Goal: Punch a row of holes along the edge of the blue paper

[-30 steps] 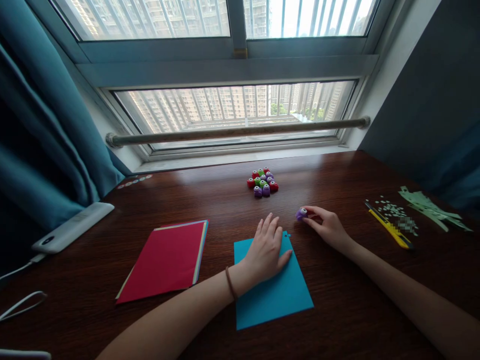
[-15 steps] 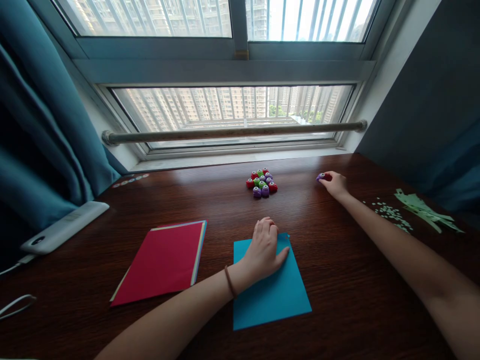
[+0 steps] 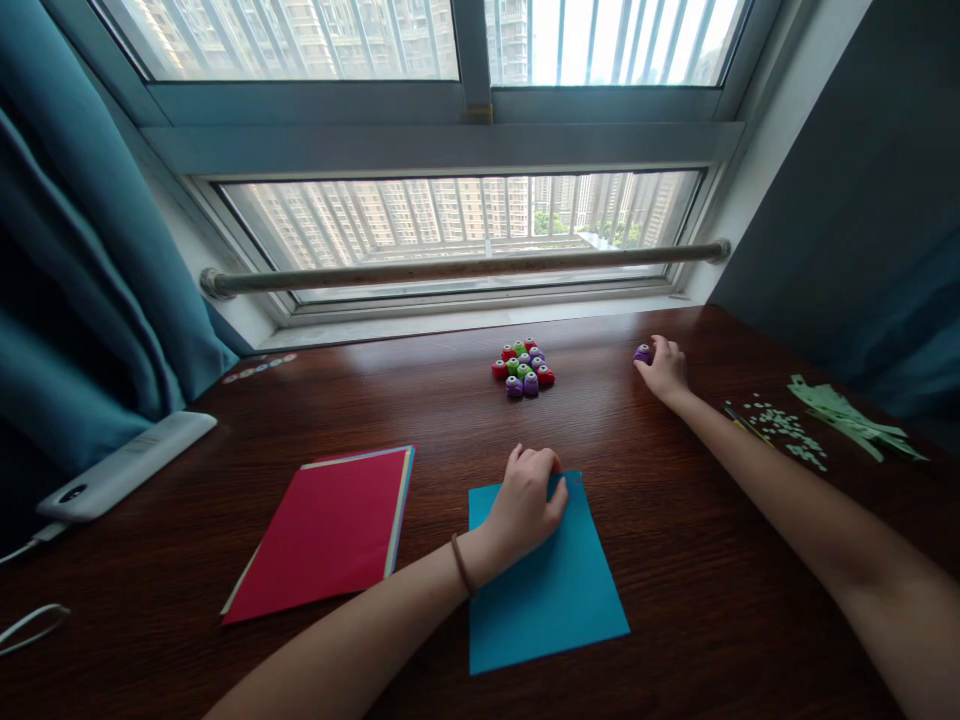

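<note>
Head view: the right hand [image 3: 664, 368] reaches toward the table's far right corner, fingers curled around a small purple punch [image 3: 643, 353] resting on the wood, while the left hand [image 3: 525, 500] presses half-curled fingers onto the blue sheet [image 3: 547, 590] near the front edge. Stretched that far, the grip could slip and the punch roll away. It looks round, glossy and pale-topped.

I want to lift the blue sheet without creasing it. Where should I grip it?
Take the blue sheet at its near right corner, coming from the right: it lies flat on the table, and that corner is free, while the left hand presses its far edge.
</note>
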`<state>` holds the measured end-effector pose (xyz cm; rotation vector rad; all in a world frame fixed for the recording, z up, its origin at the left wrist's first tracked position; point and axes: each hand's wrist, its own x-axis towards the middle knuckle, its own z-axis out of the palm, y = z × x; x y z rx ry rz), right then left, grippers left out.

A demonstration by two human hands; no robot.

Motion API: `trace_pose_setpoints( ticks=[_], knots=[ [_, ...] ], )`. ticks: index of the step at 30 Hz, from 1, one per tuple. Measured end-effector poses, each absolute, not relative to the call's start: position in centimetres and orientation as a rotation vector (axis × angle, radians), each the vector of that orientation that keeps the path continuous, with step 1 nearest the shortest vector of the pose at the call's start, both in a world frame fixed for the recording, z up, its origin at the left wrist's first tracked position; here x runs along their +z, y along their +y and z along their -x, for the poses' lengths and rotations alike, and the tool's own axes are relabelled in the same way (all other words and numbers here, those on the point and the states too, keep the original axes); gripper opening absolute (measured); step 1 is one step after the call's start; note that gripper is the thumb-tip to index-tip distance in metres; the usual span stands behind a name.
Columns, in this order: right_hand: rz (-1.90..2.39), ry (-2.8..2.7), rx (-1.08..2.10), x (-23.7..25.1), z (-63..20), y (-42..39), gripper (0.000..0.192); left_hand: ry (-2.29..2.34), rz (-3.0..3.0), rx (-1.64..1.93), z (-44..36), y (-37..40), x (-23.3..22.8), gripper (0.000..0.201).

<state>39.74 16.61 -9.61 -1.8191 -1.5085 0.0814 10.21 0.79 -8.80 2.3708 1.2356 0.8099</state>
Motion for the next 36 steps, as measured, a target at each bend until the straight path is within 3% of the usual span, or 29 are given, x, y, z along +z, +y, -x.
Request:
trace_pose_setpoints(
  ticks=[4,7,18,28,32,36],
  knots=[
    [1.575,-1.867,0.435,-9.0,-35.1,10.7,0.019,1.277,-2.387,0.811,-10.3,0.7,-8.9,0.009],
    [1.257,-2.100,0.892,-8.8,-32.2,6.2,0.018,1.327,-2.387,0.851,-10.4,0.7,-8.8,0.012],
    [1.292,-2.085,0.794,-9.2,-30.1,3.2,0.002,1.425,-2.328,0.847,-10.4,1.0,-9.4,0.015],
    [1.274,-2.056,0.764,-9.2,-29.9,2.8,0.002,1.402,-2.320,0.841,-10.5,1.0,-9.3,0.018],
    [1.215,-1.717,1.056,-7.7,-29.2,2.1,0.009,1.301,-2.248,0.948,-10.4,0.8,-7.9,0.023],
    [1.064,-1.311,1.462,-4.3,-27.7,0.7,0.022,0.987,-1.857,0.942,-10.1,-0.5,-4.5,0.010]
  ],
)
